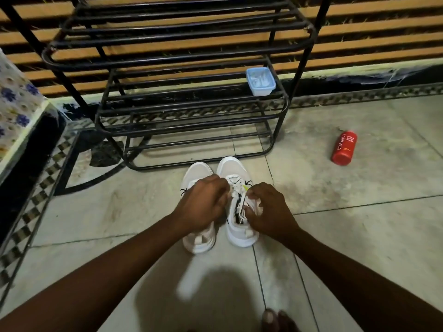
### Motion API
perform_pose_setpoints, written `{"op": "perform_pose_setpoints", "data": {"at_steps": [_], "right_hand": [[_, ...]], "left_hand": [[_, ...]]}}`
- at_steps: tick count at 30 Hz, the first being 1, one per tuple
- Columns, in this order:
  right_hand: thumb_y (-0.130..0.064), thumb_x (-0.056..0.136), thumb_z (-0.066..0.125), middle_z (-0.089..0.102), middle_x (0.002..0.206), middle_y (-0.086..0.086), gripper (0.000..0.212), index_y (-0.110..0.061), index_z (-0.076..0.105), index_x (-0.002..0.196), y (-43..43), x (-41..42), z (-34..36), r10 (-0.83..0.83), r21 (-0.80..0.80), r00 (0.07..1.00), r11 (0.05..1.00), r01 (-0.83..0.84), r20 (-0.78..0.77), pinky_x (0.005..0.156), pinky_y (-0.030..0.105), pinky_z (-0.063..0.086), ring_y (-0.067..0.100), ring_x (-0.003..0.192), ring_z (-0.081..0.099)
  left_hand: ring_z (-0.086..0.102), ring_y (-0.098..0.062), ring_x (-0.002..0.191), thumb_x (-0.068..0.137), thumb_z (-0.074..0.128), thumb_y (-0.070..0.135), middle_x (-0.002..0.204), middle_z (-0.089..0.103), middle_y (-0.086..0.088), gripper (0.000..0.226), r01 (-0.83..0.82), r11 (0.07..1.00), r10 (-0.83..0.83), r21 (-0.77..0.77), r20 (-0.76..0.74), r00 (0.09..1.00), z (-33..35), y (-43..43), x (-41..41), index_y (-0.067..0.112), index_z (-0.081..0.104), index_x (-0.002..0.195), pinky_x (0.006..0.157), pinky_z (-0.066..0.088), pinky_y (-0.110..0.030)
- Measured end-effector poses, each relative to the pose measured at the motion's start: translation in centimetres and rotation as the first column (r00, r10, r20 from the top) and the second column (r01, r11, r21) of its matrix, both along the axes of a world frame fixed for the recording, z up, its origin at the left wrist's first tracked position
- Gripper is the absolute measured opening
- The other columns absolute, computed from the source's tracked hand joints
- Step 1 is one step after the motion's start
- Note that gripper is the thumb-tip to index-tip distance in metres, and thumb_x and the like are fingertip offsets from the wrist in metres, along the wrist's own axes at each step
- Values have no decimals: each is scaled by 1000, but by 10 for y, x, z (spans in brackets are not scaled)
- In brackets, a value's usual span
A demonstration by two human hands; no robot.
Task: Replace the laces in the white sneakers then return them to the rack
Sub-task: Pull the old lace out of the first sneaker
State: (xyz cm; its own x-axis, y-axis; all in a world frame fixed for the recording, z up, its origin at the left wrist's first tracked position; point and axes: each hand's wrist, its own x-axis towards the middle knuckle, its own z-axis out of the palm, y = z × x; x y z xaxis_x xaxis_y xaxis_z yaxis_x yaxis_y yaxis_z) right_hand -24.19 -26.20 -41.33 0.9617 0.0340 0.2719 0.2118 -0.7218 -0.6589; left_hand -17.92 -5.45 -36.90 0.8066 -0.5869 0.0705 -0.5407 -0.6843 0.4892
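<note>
Two white sneakers stand side by side on the tiled floor, toes toward the rack. The left sneaker [196, 173] is partly covered by my left hand [203, 204]. The right sneaker [236, 171] has a white lace [236, 191] across its eyelets. My left hand is closed on the lace at the left side of that shoe's tongue. My right hand [266, 212] pinches the lace end and the shoe's collar on the right side. The black metal shoe rack [191, 121] stands just behind the shoes, its shelves bare of shoes.
A small pale blue plastic box [260, 80] sits on the rack's middle shelf at the right. A red bottle [344, 147] lies on the floor to the right. A floral-covered surface [16, 109] juts in at the left. My toes [275, 319] show at the bottom edge.
</note>
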Motion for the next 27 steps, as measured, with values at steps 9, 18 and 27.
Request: {"op": "perform_pose_setpoints", "data": {"at_steps": [9, 18, 27], "right_hand": [[-6, 77, 70, 60, 81, 12, 11, -4, 62, 85, 4, 18, -16, -85, -35, 996, 996, 84, -39, 67, 36, 48, 32, 73, 59], [2, 78, 67, 64, 77, 14, 5, 0, 65, 82, 10, 11, -28, -161, 3, 986, 987, 161, 51, 65, 35, 48, 34, 69, 63], [7, 75, 71, 59, 74, 9, 13, -2, 63, 80, 9, 9, -28, -153, -54, 983, 986, 159, 104, 65, 26, 37, 30, 65, 61]], "left_hand": [[67, -16, 78, 79, 75, 8, 80, 72, 1, 10, -83, 997, 83, 7, -204, 975, -19, -47, 34, 16, 72, 84, 76, 56, -31], [62, -19, 79, 73, 72, 26, 77, 64, 7, 14, -94, 994, 104, 61, -182, 978, -29, -57, 27, 21, 58, 75, 70, 51, -31], [60, -34, 90, 89, 62, 19, 95, 62, -12, 15, 22, 992, -11, 123, -91, 996, -24, -59, 27, 13, 50, 83, 73, 47, -39]]}}
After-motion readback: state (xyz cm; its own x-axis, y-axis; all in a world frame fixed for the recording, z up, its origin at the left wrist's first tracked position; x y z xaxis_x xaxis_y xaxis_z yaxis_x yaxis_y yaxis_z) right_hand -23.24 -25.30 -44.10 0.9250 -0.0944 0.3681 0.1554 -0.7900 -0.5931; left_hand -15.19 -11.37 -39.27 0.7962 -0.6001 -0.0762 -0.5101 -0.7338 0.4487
